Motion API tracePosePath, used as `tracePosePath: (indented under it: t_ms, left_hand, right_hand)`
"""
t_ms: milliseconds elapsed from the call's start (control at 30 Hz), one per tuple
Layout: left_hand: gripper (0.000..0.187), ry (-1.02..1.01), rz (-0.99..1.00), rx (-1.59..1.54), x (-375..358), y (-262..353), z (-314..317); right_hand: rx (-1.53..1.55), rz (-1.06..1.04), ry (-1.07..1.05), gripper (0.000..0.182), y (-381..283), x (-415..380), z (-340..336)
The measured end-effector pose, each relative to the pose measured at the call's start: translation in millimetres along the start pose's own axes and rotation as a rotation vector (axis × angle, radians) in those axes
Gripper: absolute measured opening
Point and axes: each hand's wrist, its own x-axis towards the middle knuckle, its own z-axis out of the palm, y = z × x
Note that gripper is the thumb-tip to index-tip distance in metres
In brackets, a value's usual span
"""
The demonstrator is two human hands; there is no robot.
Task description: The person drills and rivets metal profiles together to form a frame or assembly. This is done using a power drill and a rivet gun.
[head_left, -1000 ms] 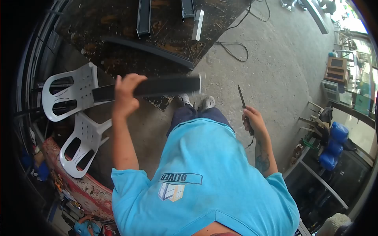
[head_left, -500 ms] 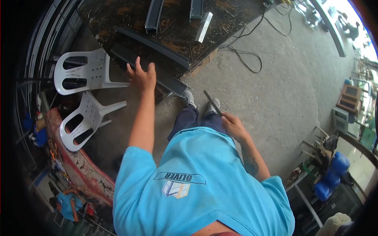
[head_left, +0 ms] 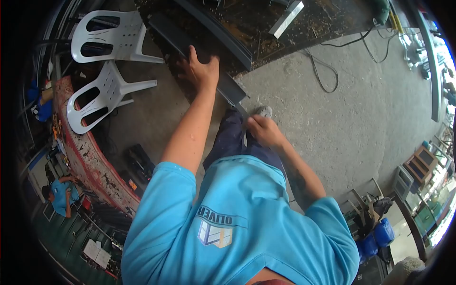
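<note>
A long dark metal profile (head_left: 171,35) lies slantwise along the near edge of the dark worktable (head_left: 285,50). My left hand (head_left: 200,73) is over its middle with fingers and thumb spread; whether they press on it is not clear. My right hand (head_left: 263,129) is closed around a thin dark strip (head_left: 241,110), whose far end is at the near end of the profile. Part of the strip is hidden in my fingers. Beyond, a second dark profile (head_left: 223,38) lies on the table, with a short silvery strip (head_left: 286,20) to its right.
Two white plastic chairs (head_left: 111,40) are at the left, beside a red, worn curved surface (head_left: 90,147). A person in a blue shirt (head_left: 61,197) is at the lower left. A cable loop (head_left: 327,90) lies on the floor. Blue wrapped bundles (head_left: 380,237) are at the lower right.
The view has shifted, with the table now higher in it. My right hand has moved left, bringing the strip to the profile's end. My left hand remains over the profile, fingers spread.
</note>
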Motion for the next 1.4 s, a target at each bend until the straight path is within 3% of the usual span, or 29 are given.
tracePosePath:
  t_ms: [233, 367, 433, 567, 833, 867, 967, 1100, 1167, 1267, 1400]
  left_hand:
    - [0.080, 0.043, -0.009, -0.055, 10, 8, 1]
    - [0.079, 0.038, 0.016, -0.036, -1, 9, -2]
    - [0.081, 0.019, 0.013, -0.052, -11, 11, 5]
    - [0.081, 0.028, 0.016, -0.054, -9, 12, 2]
    - [0.079, 0.011, 0.010, -0.060, -8, 15, 2]
    - [0.079, 0.019, 0.017, -0.049, -6, 13, 2]
    - [0.079, 0.031, 0.043, -0.052, -4, 14, 6]
    - [0.079, 0.026, 0.032, -0.033, 0, 12, 4]
    - [0.078, -0.002, 0.035, -0.058, -5, 13, 4]
    - [0.080, 0.008, 0.028, -0.029, -4, 17, -1]
    - [0.081, 0.023, 0.041, -0.043, -4, 8, 7]
  right_hand:
    - [0.002, 0.050, -0.010, 0.035, -6, 0, -13]
    - [-0.047, -0.220, 0.108, 0.036, 4, 28, 2]
    - [-0.051, -0.048, 0.041, 0.035, -7, 5, -19]
    - [0.067, 0.104, 0.017, 0.035, -23, 0, -35]
    - [-0.173, 0.100, -0.030, 0.036, -22, 2, -66]
    - [-0.184, -0.090, 0.024, 0.036, -20, 17, -49]
    - [-0.200, -0.132, 0.060, 0.035, -28, 10, -41]
    - [-0.151, 0.080, -0.027, 0.036, -23, -5, -50]
    - [-0.086, -0.096, 0.087, 0.035, -19, 6, -17]
    - [-0.012, -0.105, 0.091, 0.034, 18, -10, -10]
    - [-0.065, -0.159, 0.116, 0.035, 14, -7, -11]
